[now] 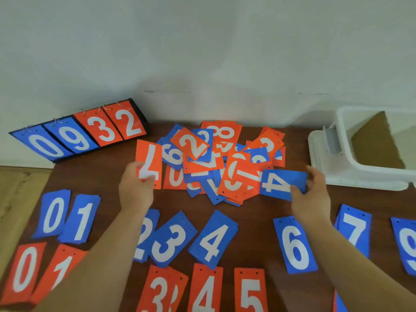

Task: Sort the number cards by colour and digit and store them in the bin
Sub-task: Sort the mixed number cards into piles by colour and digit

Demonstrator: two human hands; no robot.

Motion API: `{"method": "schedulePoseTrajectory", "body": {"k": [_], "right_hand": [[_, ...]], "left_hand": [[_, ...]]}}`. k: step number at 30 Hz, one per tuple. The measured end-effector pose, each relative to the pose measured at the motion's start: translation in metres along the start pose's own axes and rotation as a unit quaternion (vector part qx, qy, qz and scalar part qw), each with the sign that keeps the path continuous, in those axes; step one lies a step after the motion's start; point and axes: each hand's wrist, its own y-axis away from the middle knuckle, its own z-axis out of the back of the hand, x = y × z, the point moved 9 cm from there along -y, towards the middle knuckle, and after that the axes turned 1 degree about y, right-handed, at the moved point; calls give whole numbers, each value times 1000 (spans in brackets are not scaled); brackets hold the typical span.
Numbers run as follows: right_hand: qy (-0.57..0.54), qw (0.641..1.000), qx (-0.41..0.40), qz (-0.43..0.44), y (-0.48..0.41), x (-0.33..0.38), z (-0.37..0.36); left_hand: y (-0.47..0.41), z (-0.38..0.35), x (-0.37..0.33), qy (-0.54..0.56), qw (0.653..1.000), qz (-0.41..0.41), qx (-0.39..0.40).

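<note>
A jumbled heap of red and blue number cards (216, 158) lies at the middle back of the brown table (258, 212). My left hand (135, 188) grips a red 7 card (149, 163) at the heap's left edge. My right hand (313, 194) pinches a blue 4 card (281, 183) at the heap's right edge. Sorted piles lie near me: blue 0 (54, 215), 1, 2, 3 (171, 239), 4 (213, 239), 6 (295, 244), 7, 9, and below them red 0 (23, 271), 1, 3, 4 (206, 291), 5 (251, 291). The white bin (351, 154) stands at the back right.
A flip scoreboard (78, 131) showing 0 9 3 2 leans against the white wall at the back left. The bin's lid (319, 154) lies under or beside it. The table's left edge drops to a light wooden floor (18, 194).
</note>
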Motion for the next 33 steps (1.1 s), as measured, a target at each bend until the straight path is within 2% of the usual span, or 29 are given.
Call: {"method": "schedulePoseTrajectory", "body": {"k": [5,9,15,21,23,26,29,31,33], "right_hand": [[-50,997,37,37,56,-6,24],[-56,989,105,84,89,-9,16],[48,960,238,141,120,-7,-37],[163,900,343,213,126,29,-106],[200,887,356,217,121,36,-123],[221,886,354,204,115,41,-141],[281,882,324,195,116,39,-144],[264,899,288,196,125,49,-135],[204,909,301,201,149,60,-130]], "left_hand": [[81,27,-1,32,996,-23,86],[150,35,21,89,989,-29,112],[220,58,68,131,987,3,93],[206,89,101,113,986,-1,122],[197,96,105,114,984,-2,135],[182,95,107,110,977,0,181],[165,83,102,67,966,-13,249],[160,74,90,55,951,-36,301],[157,62,75,38,935,-67,346]]}}
